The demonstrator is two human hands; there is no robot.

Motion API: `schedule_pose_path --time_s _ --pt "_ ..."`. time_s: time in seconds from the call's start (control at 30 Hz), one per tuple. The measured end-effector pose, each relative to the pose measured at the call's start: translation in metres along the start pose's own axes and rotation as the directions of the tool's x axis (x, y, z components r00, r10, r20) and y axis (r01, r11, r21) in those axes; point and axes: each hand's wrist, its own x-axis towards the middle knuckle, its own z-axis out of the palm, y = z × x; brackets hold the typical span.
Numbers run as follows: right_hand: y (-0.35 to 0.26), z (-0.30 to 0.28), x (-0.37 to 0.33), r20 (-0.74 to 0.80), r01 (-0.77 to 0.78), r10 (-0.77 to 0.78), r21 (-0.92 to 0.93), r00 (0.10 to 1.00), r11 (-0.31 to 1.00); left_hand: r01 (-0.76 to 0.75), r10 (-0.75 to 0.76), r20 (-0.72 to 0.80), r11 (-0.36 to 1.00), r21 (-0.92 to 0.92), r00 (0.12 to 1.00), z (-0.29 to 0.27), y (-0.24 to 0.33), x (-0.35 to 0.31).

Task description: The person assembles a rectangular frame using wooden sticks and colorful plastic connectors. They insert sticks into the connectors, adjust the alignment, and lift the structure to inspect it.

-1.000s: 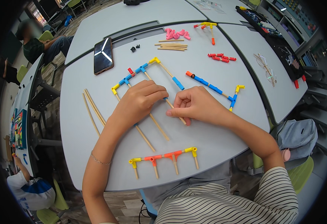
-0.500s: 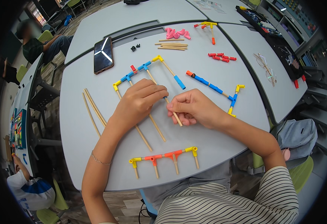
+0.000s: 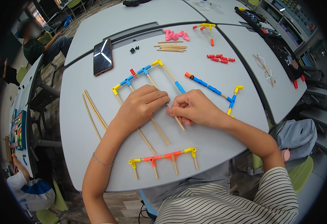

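My left hand (image 3: 143, 103) lies over the middle of a frame of thin wooden sticks and plastic connectors, its fingertips closed on a small blue piece that they mostly cover. Beside it, my right hand (image 3: 196, 108) pinches a short wooden stick (image 3: 180, 124) whose upper end meets that piece. Blue T-connectors (image 3: 144, 70) and yellow elbow connectors (image 3: 157, 63) join the frame's far edge, where a small red piece (image 3: 132, 72) stands up. A blue tube (image 3: 179, 87) sits on the frame's rightmost stick. Two long sticks (image 3: 154, 128) reach toward me from under my left hand.
Nearer me stands a yellow-and-orange connector assembly (image 3: 163, 156). To the right lies a blue-and-yellow one (image 3: 208, 87). Farther off are red connectors (image 3: 220, 59), pink connectors (image 3: 175, 36), short sticks (image 3: 171, 48) and a phone (image 3: 103, 56). Long sticks (image 3: 94, 112) lie left.
My right hand and its stick have shifted slightly toward me and to the right. The frame's long sticks have also slid a little nearer me. Both hands keep their grips.
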Motion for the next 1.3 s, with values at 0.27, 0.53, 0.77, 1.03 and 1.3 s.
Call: schedule_pose_path --time_s 0.27,0.53,0.77,1.03,1.3 --pt "0.003 0.002 0.003 0.096 -0.113 0.082 0.375 0.992 0.92 0.003 -0.003 -0.076 1.0 -0.009 0.997 0.001 -0.002 0.0" --pt "-0.014 -0.011 0.0 -0.081 0.266 -0.34 -0.465 0.937 0.844 0.021 -0.022 -0.022 0.999 -0.04 1.0 -0.004 0.001 0.001" --pt "-0.022 -0.08 0.058 -0.193 0.161 -0.707 -0.902 0.68 0.401 0.018 -0.018 0.031 1.0 0.001 0.999 -0.01 -0.002 0.0" --pt "0.003 -0.095 0.122 -0.186 0.091 -0.585 -0.907 0.789 0.411 -0.048 0.043 0.134 0.998 0.036 0.99 -0.011 0.0 0.001" --pt "0.008 -0.102 0.121 -0.188 0.043 -0.551 -0.924 0.813 0.379 0.1 -0.106 0.319 0.994 0.037 0.942 -0.023 0.006 0.014"
